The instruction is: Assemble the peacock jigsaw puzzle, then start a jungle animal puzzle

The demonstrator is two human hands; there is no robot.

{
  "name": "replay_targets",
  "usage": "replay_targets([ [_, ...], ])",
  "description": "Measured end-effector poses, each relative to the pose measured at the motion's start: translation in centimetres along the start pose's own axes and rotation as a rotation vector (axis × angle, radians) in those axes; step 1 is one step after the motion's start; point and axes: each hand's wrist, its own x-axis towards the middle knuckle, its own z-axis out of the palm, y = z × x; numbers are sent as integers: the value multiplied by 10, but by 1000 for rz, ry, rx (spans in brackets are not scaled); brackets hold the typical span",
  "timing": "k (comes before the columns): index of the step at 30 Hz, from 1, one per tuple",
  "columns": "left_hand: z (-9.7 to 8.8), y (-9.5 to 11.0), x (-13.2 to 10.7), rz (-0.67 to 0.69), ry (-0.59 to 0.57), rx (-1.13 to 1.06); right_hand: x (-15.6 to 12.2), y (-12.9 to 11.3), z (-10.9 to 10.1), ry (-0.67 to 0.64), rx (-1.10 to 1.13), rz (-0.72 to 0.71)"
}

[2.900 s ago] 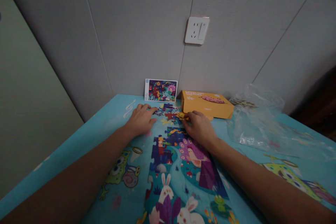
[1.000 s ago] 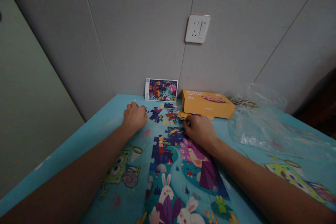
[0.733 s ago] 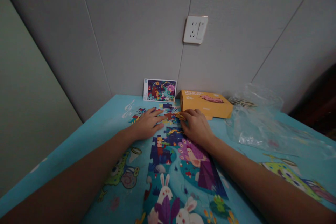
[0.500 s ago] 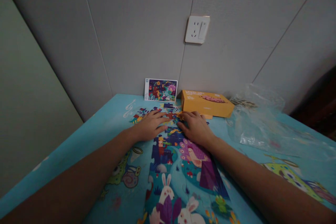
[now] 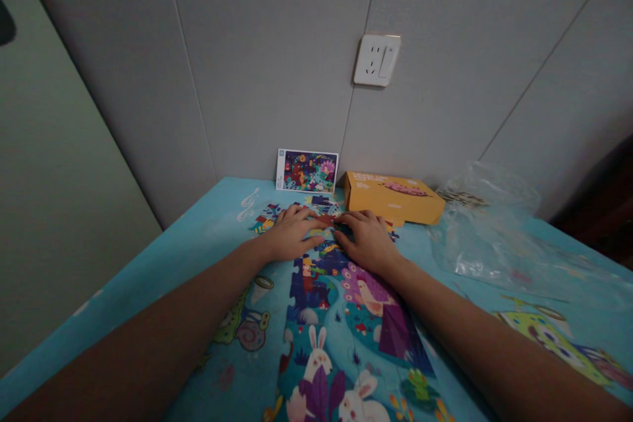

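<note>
A partly joined jigsaw puzzle [image 5: 346, 330] with rabbits and a purple bird lies on the blue cartoon table cover [image 5: 163, 277]. Loose puzzle pieces [image 5: 316, 208] are scattered at its far end. My left hand [image 5: 291, 234] lies flat on the pieces, fingers stretched out toward the middle. My right hand [image 5: 366, 241] rests beside it with fingers extended, its fingertips pressing a reddish piece [image 5: 326, 219] between the two hands. The fingertips of both hands nearly meet.
A small reference picture card [image 5: 306, 171] leans against the grey wall. An orange puzzle box [image 5: 390, 196] sits behind my right hand. A crumpled clear plastic bag [image 5: 489, 224] lies at the right. A wall socket [image 5: 376, 60] is above.
My left hand was a fist at the left a second ago; it has opened and slid right onto the pieces. My right hand moved slightly left to meet it.
</note>
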Motion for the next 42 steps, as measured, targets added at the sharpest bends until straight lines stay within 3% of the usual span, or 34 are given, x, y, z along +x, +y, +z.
replay_targets([
  [11, 2, -3, 0, 30, 25, -47, 0, -2, -4, -9, -3, 68],
  [17, 2, -3, 0, -1, -59, -80, -1, 0, 0, -32, 15, -62],
  [28, 4, -3, 0, 25, 46, -53, -1, 3, 4, -108, 117, -285],
  [35, 4, -5, -2, 53, -15, -47, 0, 12, -12, 80, 11, 107],
  [38, 4, -6, -2, 67, -11, -40, 0, 16, -10, 29, 5, 98],
  [42, 6, -7, -3, 88, 1, -39, 0, 13, -4, -22, 83, -56],
])
